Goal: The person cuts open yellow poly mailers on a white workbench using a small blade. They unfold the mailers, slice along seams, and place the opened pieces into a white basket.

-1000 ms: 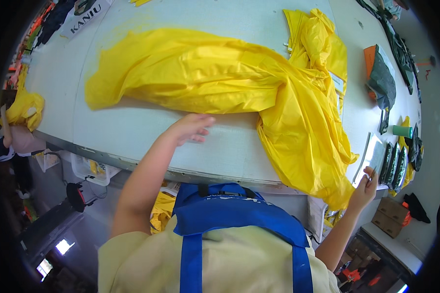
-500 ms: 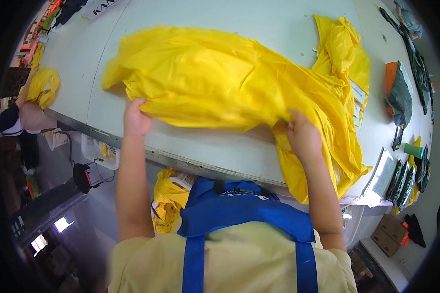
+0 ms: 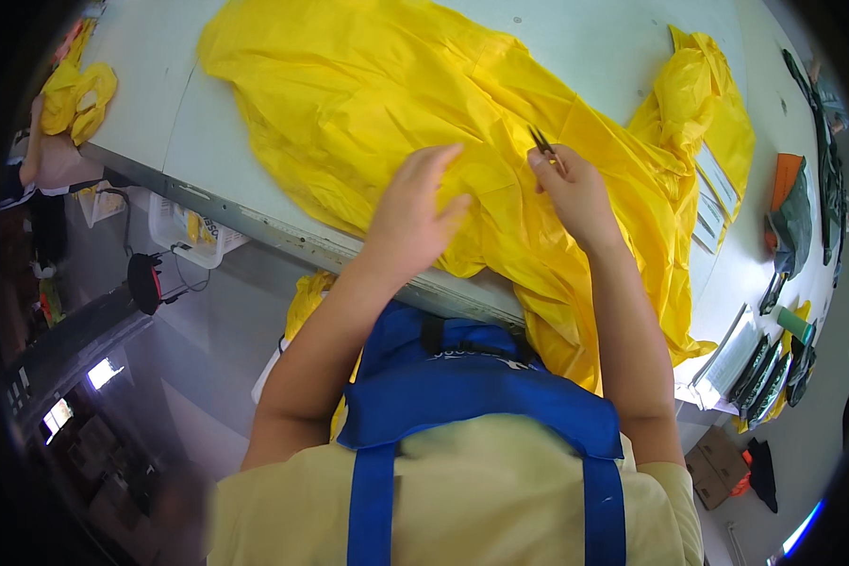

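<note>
A large yellow garment [image 3: 349,104] of smooth, creased fabric lies spread over the white table, part of it hanging past the front edge. Above its middle is my left hand [image 3: 413,212], fingers apart and holding nothing. My right hand [image 3: 575,193] is closed around a small pair of dark thread snips [image 3: 543,146], their pointed blades aimed away from me over the fabric. Whether either hand touches the cloth, I cannot tell.
More bunched yellow fabric [image 3: 689,104] lies at the right beside white printed sheets [image 3: 712,203]. Farther right sit a dark green and orange bundle [image 3: 790,212] and a green cylinder [image 3: 795,324]. A white basket [image 3: 184,231] hangs below the table edge. At the far left is another person's arm [image 3: 32,141].
My left hand has let go of the garment's edge and moved right. The garment has settled flatter, farther from me. The snips now show in my right hand.
</note>
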A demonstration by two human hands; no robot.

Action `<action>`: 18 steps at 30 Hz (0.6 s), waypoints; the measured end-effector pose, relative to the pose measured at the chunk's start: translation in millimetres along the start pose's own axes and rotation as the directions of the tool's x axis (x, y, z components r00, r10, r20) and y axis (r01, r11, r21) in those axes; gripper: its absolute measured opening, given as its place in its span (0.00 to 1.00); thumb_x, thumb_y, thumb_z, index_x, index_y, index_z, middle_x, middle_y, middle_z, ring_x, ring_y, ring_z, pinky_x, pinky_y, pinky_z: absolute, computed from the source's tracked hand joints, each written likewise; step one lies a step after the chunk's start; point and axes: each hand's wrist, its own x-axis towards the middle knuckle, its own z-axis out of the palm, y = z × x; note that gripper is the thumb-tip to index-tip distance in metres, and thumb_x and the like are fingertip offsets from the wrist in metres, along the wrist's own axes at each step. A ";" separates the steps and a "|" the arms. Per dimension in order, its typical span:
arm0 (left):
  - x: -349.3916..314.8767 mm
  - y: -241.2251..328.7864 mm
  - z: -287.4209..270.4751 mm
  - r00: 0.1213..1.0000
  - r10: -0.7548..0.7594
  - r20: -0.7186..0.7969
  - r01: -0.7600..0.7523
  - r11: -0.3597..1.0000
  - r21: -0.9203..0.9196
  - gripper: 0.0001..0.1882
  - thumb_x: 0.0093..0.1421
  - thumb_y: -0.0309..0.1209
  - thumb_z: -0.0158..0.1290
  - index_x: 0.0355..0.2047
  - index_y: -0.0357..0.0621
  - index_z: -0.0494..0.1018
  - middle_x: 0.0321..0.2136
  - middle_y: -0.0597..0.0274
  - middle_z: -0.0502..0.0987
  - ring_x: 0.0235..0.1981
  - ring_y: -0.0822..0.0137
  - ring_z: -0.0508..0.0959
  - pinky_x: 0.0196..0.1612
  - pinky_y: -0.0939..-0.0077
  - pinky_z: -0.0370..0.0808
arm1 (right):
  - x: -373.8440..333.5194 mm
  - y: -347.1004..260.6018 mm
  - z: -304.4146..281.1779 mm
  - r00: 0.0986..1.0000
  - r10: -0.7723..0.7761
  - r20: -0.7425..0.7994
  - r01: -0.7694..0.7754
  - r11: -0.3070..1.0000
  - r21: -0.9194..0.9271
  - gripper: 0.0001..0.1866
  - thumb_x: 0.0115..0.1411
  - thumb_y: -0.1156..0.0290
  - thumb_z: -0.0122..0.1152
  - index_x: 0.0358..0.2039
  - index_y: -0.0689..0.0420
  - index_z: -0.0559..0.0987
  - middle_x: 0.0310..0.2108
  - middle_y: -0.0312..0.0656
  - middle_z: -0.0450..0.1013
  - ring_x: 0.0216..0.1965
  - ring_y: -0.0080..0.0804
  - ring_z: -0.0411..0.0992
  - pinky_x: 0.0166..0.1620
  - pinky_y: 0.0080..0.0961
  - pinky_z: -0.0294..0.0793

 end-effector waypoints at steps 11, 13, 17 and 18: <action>64.6 -36.9 37.2 0.966 0.033 0.256 -0.103 0.959 0.265 0.10 0.53 0.28 0.55 0.37 0.44 0.73 0.37 0.55 0.73 0.42 0.50 0.71 0.46 0.62 0.68 | -43.1 36.3 17.5 0.984 0.164 -0.071 -0.162 0.986 0.031 0.14 0.59 0.64 0.60 0.34 0.64 0.77 0.22 0.41 0.72 0.24 0.24 0.68 0.31 0.22 0.69; 60.7 -37.5 34.8 0.965 0.066 0.252 -0.118 0.973 0.197 0.06 0.52 0.27 0.56 0.31 0.42 0.72 0.36 0.55 0.73 0.41 0.51 0.71 0.44 0.63 0.68 | -43.1 36.2 18.6 0.988 0.147 -0.046 -0.145 0.988 0.047 0.15 0.58 0.63 0.60 0.34 0.64 0.77 0.22 0.42 0.73 0.25 0.24 0.70 0.32 0.21 0.70; 52.2 -35.3 25.4 0.965 0.115 0.237 -0.140 0.986 0.091 0.06 0.51 0.26 0.56 0.28 0.40 0.70 0.33 0.55 0.73 0.39 0.52 0.72 0.42 0.64 0.68 | -38.7 44.7 21.2 0.990 0.139 -0.022 -0.136 0.984 0.111 0.14 0.58 0.65 0.61 0.35 0.65 0.77 0.25 0.41 0.75 0.27 0.23 0.71 0.34 0.20 0.70; 50.7 -33.9 24.2 0.966 0.120 0.229 -0.142 0.987 0.081 0.06 0.51 0.25 0.56 0.28 0.40 0.70 0.32 0.55 0.73 0.38 0.53 0.72 0.41 0.65 0.68 | -38.0 45.8 22.5 0.990 0.139 -0.010 -0.136 0.980 0.147 0.13 0.58 0.65 0.61 0.35 0.65 0.77 0.25 0.41 0.75 0.28 0.22 0.71 0.34 0.19 0.70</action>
